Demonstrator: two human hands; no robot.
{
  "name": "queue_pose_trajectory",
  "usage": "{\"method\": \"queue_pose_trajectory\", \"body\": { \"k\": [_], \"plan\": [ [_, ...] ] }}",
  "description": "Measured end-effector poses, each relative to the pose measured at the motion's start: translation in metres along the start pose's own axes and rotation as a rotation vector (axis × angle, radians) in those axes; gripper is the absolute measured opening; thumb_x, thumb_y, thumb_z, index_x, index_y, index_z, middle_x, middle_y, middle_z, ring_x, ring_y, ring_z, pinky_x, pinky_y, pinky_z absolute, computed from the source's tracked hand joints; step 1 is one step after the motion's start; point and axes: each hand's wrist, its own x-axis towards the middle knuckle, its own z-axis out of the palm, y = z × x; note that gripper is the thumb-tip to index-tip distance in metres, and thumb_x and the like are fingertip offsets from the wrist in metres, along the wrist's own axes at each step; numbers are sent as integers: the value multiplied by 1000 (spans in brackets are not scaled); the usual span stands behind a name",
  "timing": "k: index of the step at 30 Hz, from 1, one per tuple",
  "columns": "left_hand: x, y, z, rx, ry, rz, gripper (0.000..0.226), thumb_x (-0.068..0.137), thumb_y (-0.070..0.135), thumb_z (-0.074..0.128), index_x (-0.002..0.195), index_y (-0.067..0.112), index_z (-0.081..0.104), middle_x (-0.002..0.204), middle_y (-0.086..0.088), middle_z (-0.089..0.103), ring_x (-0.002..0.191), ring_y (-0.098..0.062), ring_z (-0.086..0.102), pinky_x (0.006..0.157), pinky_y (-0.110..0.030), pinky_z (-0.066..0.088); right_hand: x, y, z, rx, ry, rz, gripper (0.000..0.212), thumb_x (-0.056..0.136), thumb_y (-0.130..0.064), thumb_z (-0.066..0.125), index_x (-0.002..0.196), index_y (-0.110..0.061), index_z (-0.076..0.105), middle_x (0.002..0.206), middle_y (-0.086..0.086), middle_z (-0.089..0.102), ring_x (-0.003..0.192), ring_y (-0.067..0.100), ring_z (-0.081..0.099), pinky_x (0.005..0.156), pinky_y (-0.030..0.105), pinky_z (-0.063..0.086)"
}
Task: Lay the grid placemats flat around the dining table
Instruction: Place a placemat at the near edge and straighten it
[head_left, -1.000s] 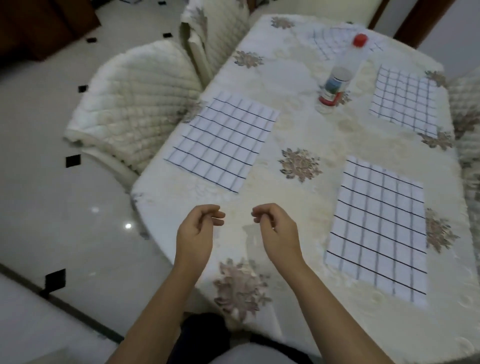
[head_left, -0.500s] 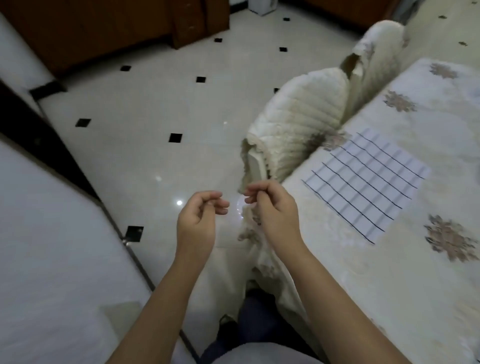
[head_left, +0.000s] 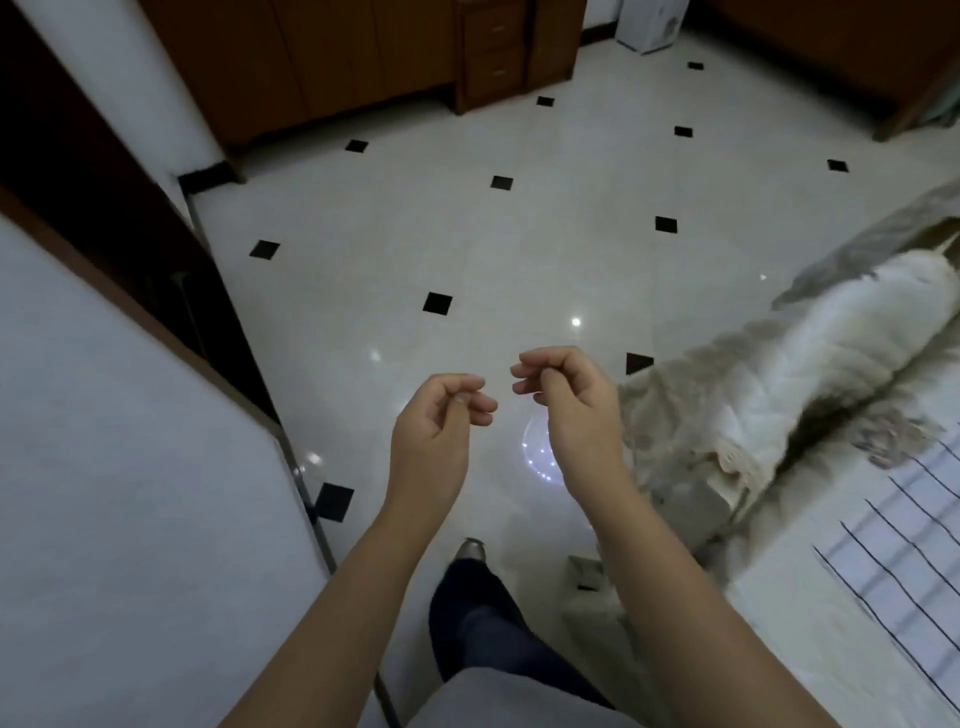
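Note:
One grid placemat, white with dark lines, lies flat on the cream tablecloth of the dining table at the right edge of the head view; only part of it shows. My left hand and my right hand are held up side by side over the floor, left of the table. Both have loosely curled fingers with the thumb near the fingertips, and both hold nothing. The other placemats are out of view.
A quilted cream chair stands against the table's left side. A tiled floor with black diamonds spreads ahead. Brown wooden cabinets line the far wall. A white wall and dark door frame are at my left. My leg is below.
The view has swung left, away from the table: the bottle and most placemats have left the frame. My hands keep the same curled, empty pose in front of me.

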Motion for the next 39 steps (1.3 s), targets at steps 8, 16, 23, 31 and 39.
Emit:
{"method": "queue_pose_trajectory", "body": {
  "k": [8,16,23,31,39],
  "plan": [
    [132,32,0,7,-112,22,29,94,4,40,87,23,61,80,3,68,70,-3,63,64,-6,46,124,-30,39,58,128,-29,36,89,6,37,79,-18,61,79,0,65,62,1,60,59,7,43],
    [255,27,28,12,-221,-67,29,94,5,40,88,25,60,81,6,68,70,-1,64,62,-4,45,223,-29,45,6,288,20,36,90,5,38,79,-21,61,80,-3,65,67,2,60,60,6,42],
    [428,54,66,26,-377,-28,30,93,1,38,88,20,60,81,3,67,66,2,62,61,-2,43,374,-58,62,-52,440,36,36,89,3,39,79,-23,60,82,-6,66,68,1,61,62,7,44],
    [549,101,139,35,-537,8,34,91,0,38,81,25,60,81,4,67,68,0,62,59,-7,44,471,-86,29,100,696,75,34,89,4,39,81,-19,62,81,-3,67,64,2,61,63,14,44],
    [608,115,283,54,-820,50,20,89,12,56,79,28,59,73,10,58,69,-5,54,64,-7,45,558,-81,-63,183,979,155,31,88,3,39,84,-16,63,81,-2,68,65,5,62,69,19,46]
  ]
}}
